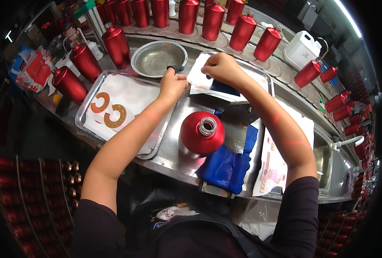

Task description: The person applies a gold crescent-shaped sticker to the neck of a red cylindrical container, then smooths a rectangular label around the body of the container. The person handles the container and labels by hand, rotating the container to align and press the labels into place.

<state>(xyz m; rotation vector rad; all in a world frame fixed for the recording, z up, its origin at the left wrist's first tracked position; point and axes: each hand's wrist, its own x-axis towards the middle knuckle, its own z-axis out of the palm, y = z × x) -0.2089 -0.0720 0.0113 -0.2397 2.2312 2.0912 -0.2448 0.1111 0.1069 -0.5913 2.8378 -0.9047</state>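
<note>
My right hand (222,69) is closed in a pinch over a white sheet (201,71) on a metal tray at the back; what its fingertips hold is hidden. My left hand (173,85) is at the sheet's left corner with its fingers apart, one tip in a black cover. Below my hands a red bottle (191,139) stands upright with its threaded neck uncapped. Right of it lie a crumpled blue cloth (227,170) and a flat blue piece (251,138). Two gold C-shaped pieces (115,116) rest on white paper in the left tray (146,155).
A metal bowl (158,60) of liquid stands behind the left tray. Several red bottles (188,17) line the conveyor at the back. To the right are a printed sheet (266,172), a white jug (302,49) and a sink (324,167). Racked bottles (32,185) fill the lower left.
</note>
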